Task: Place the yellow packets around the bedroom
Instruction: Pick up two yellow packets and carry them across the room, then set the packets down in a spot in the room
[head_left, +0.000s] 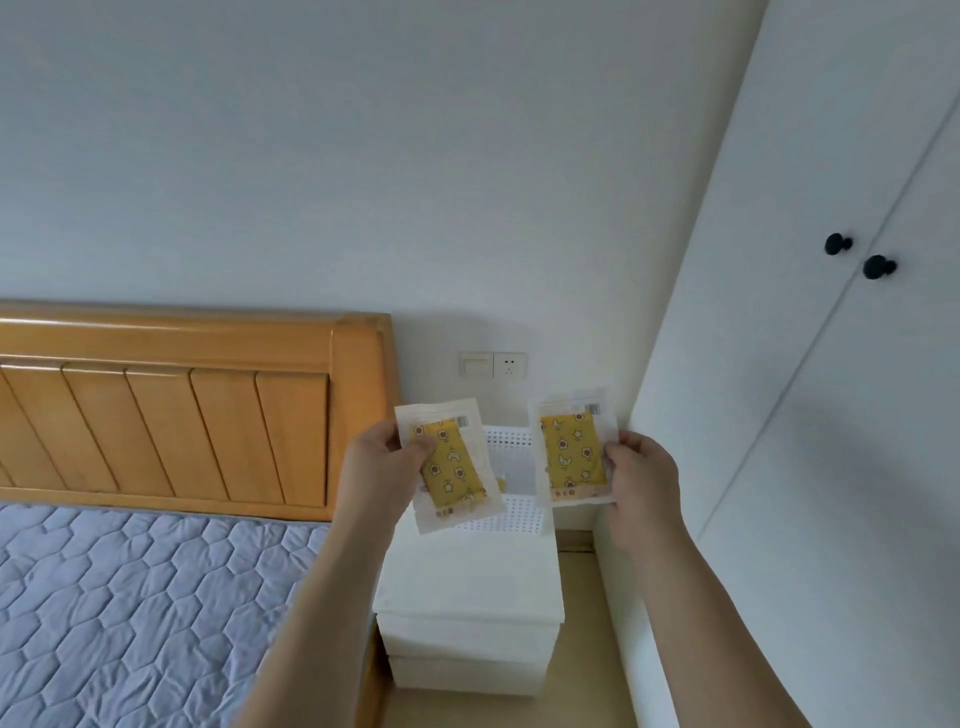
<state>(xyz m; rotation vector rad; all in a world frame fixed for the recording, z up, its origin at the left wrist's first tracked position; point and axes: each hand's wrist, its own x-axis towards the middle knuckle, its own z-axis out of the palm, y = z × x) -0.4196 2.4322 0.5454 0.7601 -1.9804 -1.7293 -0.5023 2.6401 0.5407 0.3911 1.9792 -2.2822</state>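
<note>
Head view: left hand (376, 462) pinches one yellow packet (451, 465), right hand (641, 480) pinches another packet (571, 448), both held above the white basket (511, 512) on the nightstand (467, 582). Risk: thin edge grips, slick wrappers may slip and drop.

Each hand (382, 467) (644, 480) holds a yellow packet (452, 467) (571, 449) above the white nightstand (467, 587).

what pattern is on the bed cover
Pale blue-grey mattress cover quilted in a hexagon pattern, seen in the head view.
</note>
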